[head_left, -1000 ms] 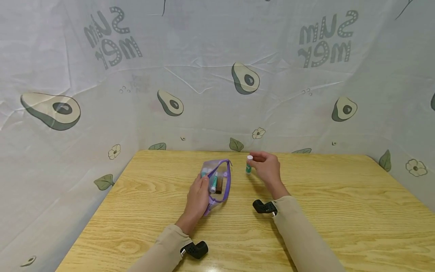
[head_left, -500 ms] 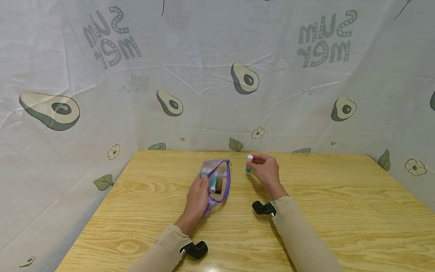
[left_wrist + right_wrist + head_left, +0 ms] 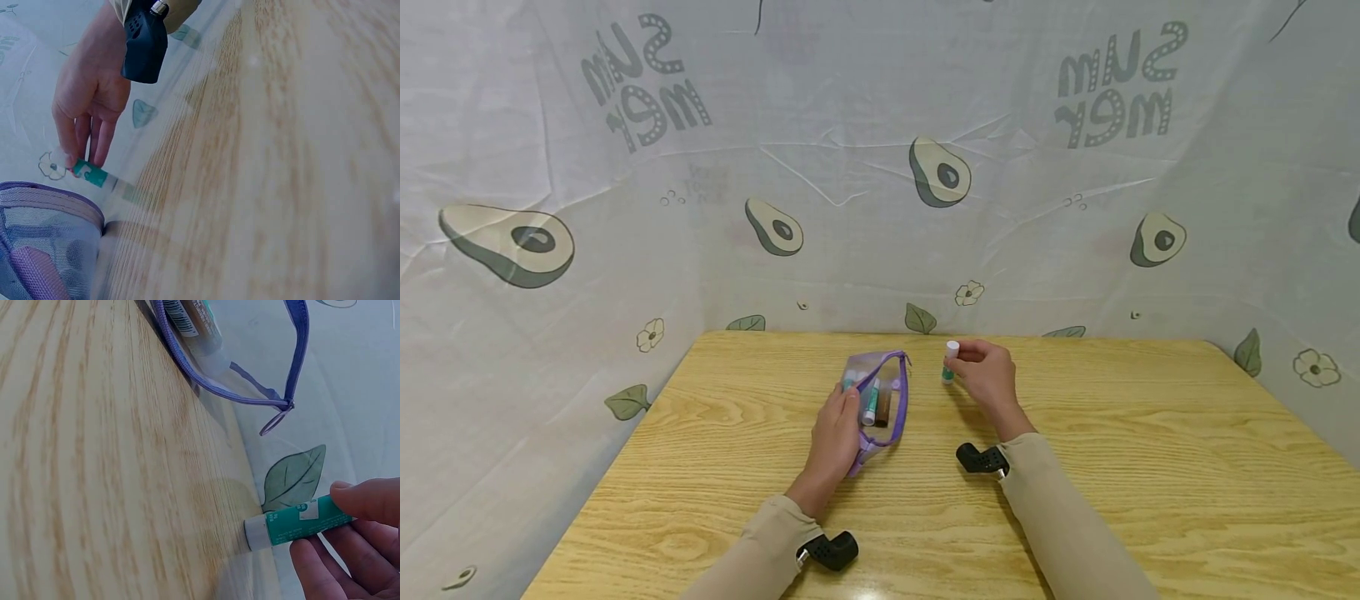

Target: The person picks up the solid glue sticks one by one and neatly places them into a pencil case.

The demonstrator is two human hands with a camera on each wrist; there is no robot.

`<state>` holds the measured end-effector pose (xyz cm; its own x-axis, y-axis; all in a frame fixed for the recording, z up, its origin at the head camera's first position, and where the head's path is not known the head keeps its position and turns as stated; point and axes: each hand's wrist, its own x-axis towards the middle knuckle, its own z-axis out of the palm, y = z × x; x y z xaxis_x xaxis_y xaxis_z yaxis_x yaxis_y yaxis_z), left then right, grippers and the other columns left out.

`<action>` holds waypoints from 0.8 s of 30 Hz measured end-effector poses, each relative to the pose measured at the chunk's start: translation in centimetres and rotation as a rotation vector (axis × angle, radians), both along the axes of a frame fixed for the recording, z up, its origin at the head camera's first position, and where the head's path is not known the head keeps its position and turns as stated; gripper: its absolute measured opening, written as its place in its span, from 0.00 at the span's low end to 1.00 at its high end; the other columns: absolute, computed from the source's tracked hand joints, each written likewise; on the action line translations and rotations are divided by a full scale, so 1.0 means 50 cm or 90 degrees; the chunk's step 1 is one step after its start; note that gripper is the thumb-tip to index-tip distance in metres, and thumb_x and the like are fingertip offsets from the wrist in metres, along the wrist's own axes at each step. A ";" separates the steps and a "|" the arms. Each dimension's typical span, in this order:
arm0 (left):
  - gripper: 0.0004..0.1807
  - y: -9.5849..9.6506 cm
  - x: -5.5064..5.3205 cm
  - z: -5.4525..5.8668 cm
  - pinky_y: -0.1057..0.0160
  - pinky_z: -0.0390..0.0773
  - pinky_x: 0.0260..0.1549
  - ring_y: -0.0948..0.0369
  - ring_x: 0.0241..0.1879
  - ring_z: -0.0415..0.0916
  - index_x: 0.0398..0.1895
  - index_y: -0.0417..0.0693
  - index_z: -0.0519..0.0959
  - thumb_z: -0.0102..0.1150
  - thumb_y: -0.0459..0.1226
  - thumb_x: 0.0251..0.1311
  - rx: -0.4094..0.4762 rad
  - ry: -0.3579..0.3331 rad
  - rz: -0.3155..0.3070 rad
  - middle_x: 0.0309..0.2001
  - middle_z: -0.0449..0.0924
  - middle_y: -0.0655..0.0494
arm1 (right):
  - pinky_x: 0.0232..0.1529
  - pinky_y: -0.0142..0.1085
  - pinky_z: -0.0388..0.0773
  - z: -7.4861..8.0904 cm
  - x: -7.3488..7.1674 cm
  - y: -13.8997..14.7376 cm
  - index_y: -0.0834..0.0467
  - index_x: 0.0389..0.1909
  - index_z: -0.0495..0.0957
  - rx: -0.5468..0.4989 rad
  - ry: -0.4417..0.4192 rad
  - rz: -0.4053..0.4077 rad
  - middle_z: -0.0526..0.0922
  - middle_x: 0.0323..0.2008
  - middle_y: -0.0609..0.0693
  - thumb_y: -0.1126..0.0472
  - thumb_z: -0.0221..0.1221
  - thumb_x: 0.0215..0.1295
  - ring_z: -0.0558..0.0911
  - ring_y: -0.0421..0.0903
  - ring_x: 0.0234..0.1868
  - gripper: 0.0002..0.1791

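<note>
My right hand (image 3: pixel 989 379) pinches a green-and-white glue stick (image 3: pixel 949 372) between thumb and fingers. The stick is upright, white cap up, with its base at or just above the table; I cannot tell whether it touches. To its left, my left hand (image 3: pixel 837 429) holds a see-through mesh zip pouch (image 3: pixel 901 408) with purple edging. The pouch's zip is open and its mouth faces right. Inside are another green-and-white glue stick (image 3: pixel 872 402) and a dark brown item (image 3: pixel 883 408) of unclear kind. Part of the pouch is hidden behind the left hand.
The light wooden table (image 3: pixel 1112 467) extends to the right and in front of the hands. A white cloth (image 3: pixel 850 167) with avocado prints hangs behind it and on both sides. Black wrist cameras (image 3: pixel 981 458) stick out from both sleeves.
My right hand has shifted very slightly left, and more of the glue stick's white top shows above the fingers. The left hand and pouch stay almost still.
</note>
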<state>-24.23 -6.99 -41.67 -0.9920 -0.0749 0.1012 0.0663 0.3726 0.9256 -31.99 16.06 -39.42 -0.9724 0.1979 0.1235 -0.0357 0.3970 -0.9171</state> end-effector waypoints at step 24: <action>0.31 -0.002 0.001 -0.002 0.36 0.48 0.73 0.38 0.76 0.47 0.73 0.40 0.63 0.31 0.50 0.78 0.009 0.001 -0.004 0.77 0.53 0.39 | 0.50 0.41 0.81 0.015 0.001 -0.003 0.59 0.53 0.82 -0.030 0.011 0.004 0.86 0.49 0.58 0.60 0.66 0.62 0.84 0.51 0.51 0.18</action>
<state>-24.20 -7.08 -41.78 -0.9923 -0.0693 0.1023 0.0708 0.3596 0.9304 -31.94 15.89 -38.66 -0.9713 0.1980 0.1315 -0.0543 0.3536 -0.9338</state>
